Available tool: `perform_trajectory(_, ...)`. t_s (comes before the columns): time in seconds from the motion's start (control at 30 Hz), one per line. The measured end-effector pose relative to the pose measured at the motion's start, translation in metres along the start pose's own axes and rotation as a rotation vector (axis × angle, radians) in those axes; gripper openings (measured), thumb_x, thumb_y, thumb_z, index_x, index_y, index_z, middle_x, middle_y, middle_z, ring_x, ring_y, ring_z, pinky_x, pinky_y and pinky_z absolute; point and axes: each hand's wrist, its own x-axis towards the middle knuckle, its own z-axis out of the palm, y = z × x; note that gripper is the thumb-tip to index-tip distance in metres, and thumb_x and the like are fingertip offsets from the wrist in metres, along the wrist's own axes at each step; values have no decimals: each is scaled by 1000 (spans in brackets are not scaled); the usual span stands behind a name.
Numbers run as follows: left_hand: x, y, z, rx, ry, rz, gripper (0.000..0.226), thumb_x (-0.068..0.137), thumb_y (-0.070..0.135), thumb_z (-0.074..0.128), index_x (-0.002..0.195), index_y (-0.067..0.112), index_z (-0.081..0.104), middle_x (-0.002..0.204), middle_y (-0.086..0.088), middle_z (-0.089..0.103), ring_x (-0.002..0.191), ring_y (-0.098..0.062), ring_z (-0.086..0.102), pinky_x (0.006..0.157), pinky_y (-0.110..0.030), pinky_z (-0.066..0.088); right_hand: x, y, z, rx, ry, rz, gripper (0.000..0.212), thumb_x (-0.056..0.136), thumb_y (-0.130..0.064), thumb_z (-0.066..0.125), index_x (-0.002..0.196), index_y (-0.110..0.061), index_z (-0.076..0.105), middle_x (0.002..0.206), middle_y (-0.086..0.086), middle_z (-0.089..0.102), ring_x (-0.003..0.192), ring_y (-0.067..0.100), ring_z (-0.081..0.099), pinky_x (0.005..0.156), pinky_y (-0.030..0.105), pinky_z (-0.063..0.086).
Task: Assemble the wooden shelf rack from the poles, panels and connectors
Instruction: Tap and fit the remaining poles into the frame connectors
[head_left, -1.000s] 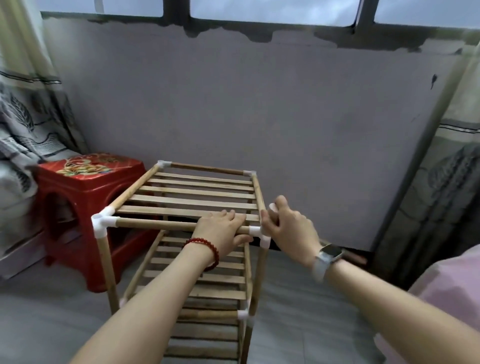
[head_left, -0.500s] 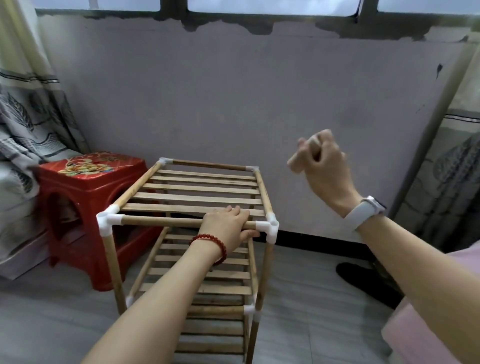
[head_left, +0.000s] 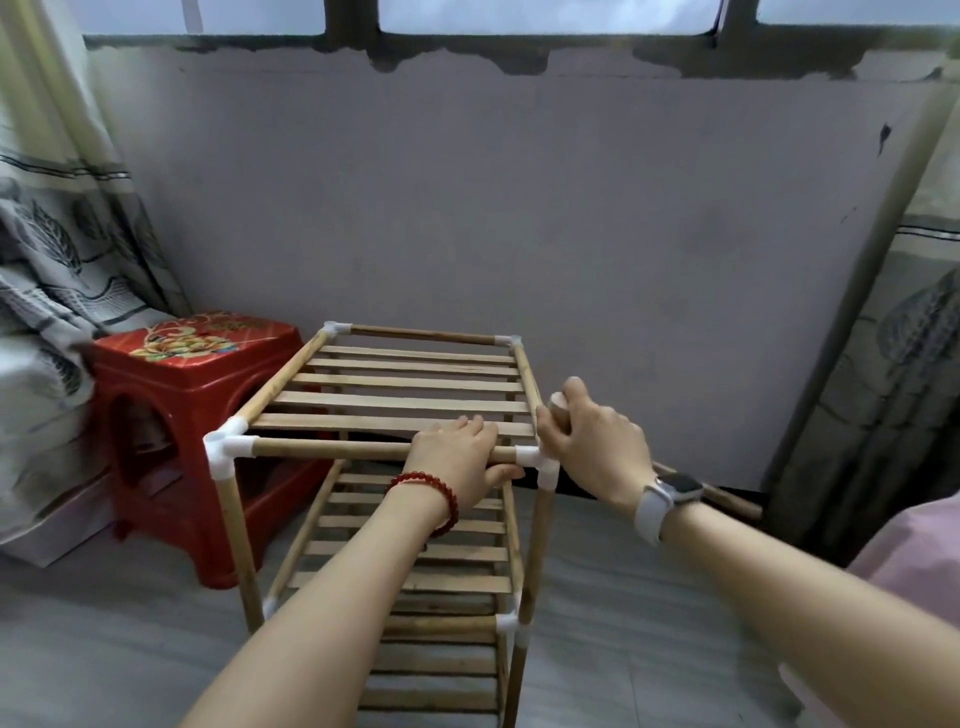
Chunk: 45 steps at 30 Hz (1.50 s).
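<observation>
1. Rack (head_left: 395, 410) of wooden slats and poles stands on the floor beside a red stool (head_left: 192, 395), near the wall.
2. Left hand (head_left: 457, 462) grips the front top pole; right hand (head_left: 597, 441) is curled beside the near right connector (head_left: 540, 460), seemingly around a small pale piece.
3. Risk, as a judgement: a hard knock could tilt the frame or loosen joints.
4. The piece is mostly hidden; the rack's foot is cut off.

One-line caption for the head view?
Left hand grips the rack's front pole; right fist rests by the corner connector.
</observation>
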Motion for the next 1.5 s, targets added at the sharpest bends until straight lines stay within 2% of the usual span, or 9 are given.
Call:
perform_trajectory(0.23, -13, -46, -30, -204, -93, 69, 51, 90, 47, 48, 137, 28, 40, 141, 6, 41, 132, -14, 33, 114, -45, 13, 23, -27, -8, 345, -67, 14, 34, 96, -46, 37, 111, -16, 44, 81, -5, 59, 80, 22, 58, 67, 38, 46)
perform_trajectory(0.33, -31, -108, -43, -35, 58, -114, 47, 92, 53, 38, 132, 30, 47, 145, 10, 37, 138, -10, 23, 115, -47, 9, 19, -46, 5, 518, -194, 17, 29, 95, -47, 40, 103, -21, 47, 94, -1, 63, 90, 18, 59, 82, 40, 48)
perform_trajectory(0.4, -50, -148, -48, 39, 34, -314, 43, 94, 49, 35, 129, 28, 51, 144, 9, 37, 139, -11, 22, 113, -49, 7, 16, -56, 16, 487, -233, 0, 28, 94, -49, 39, 100, -22, 46, 94, -2, 66, 88, 15, 59, 73, 30, 45)
perform_trajectory(0.53, -84, -187, -41, -156, 14, -427, 35, 96, 39, 39, 121, 24, 60, 141, 9, 43, 125, -17, 46, 105, -36, 33, 8, -67, 28, 356, -208, -154, 24, 95, -45, 43, 98, -21, 39, 85, -3, 62, 77, 15, 61, 66, 29, 46)
perform_trajectory(0.73, -95, -167, -38, -117, 272, -249, 23, 91, 23, 54, 94, 10, 73, 119, -2, 63, 130, -19, 42, 108, -30, 30, 12, -53, 25, 410, -209, -146, 20, 96, -38, 44, 101, -19, 41, 85, -4, 64, 77, 9, 61, 67, 23, 48)
perform_trajectory(1.0, -114, -98, -59, -209, -29, 124, 32, 86, 40, 55, 109, 18, 61, 107, 5, 60, 102, -10, 51, 99, -27, 38, 30, -16, 25, 322, -113, 83, 29, 97, -34, 46, 110, -9, 42, 101, 12, 62, 94, 35, 59, 80, 42, 47)
perform_trajectory(1.2, -90, -43, -63, -287, -214, 225, 16, 89, 39, 56, 88, 24, 51, 89, 7, 55, 81, -11, 54, 74, -29, 45, 30, -2, 12, 462, -117, 94, 22, 97, -38, 44, 102, -17, 40, 95, 6, 63, 91, 32, 61, 77, 40, 48)
perform_trajectory(1.4, -37, 9, -35, -293, -11, 150, 41, 90, 42, 52, 120, 15, 59, 138, 1, 45, 127, -16, 42, 103, -32, 35, 37, -1, -49, 161, -220, -77, 30, 94, -49, 41, 84, -20, 41, 88, 4, 64, 74, 23, 60, 72, 39, 50)
perform_trajectory(1.5, -24, 12, -27, -102, -41, 178, 47, 93, 55, 34, 121, 24, 55, 135, 2, 46, 120, -16, 47, 101, -36, 32, 43, -6, -92, 151, 15, -94, 31, 92, -52, 39, 84, -22, 39, 82, 1, 63, 69, 21, 57, 62, 34, 42)
